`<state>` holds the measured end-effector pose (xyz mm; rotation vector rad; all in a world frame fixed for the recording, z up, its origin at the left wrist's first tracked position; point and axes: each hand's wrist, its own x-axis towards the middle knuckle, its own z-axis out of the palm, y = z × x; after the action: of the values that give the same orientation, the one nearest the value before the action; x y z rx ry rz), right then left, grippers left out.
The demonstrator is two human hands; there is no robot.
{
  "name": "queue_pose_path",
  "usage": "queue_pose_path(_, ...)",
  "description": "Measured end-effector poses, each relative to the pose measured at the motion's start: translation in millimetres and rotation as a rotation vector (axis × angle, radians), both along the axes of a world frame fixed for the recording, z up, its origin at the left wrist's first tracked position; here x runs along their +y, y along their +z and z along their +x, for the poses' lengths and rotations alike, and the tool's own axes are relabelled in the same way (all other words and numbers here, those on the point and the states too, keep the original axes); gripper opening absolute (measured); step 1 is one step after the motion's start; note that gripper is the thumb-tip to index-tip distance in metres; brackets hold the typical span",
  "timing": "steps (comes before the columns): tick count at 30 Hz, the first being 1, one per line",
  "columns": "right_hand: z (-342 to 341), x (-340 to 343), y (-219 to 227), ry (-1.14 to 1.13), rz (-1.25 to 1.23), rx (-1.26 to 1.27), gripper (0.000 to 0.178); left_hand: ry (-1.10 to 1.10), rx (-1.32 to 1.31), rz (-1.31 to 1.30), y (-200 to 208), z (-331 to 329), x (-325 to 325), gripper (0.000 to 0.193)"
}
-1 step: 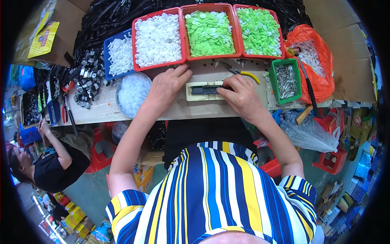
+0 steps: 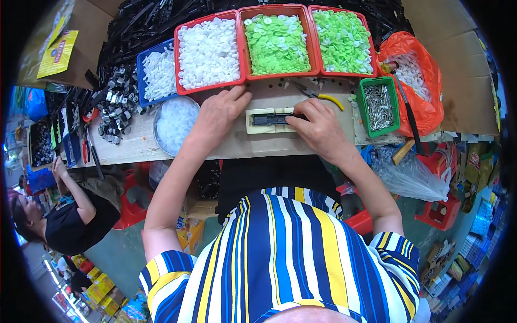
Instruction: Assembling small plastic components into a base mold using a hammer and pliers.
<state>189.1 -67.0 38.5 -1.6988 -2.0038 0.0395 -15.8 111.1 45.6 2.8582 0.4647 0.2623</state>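
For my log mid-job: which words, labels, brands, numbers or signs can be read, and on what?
Yellow label, upper left: printed; wording not copied here.
Yellow-orange box, lower left of centre: too blurred to read.
Olive packaging, far right: too small.
Cream fixture: no text I can make out.

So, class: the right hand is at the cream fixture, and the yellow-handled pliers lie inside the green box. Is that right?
No: the head view shows the yellow-handled pliers outside the green box, to its left. The right hand is at the cream fixture.
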Motion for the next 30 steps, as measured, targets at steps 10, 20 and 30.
queue_pose_path(10, -11.8, 2.7, 10.3, 0.064, -0.102, -0.314, 0.026, 0.086, -0.052, -0.134, 6.0, -13.5, -3.2, 0.031)
queue_pose_path(20, -15.5, 4.2, 13.9, 0.086, -0.123, -0.336, 0.027, 0.009, -0.055, -0.258, 21.4, -7.9, -35.1, 0.027)
queue_pose_path(30, -9.9, 0.5, 6.6, 0.063, -0.065, -0.214, 0.024, 0.1, -0.323, -0.462, -12.6, -9.8, -39.3, 0.031)
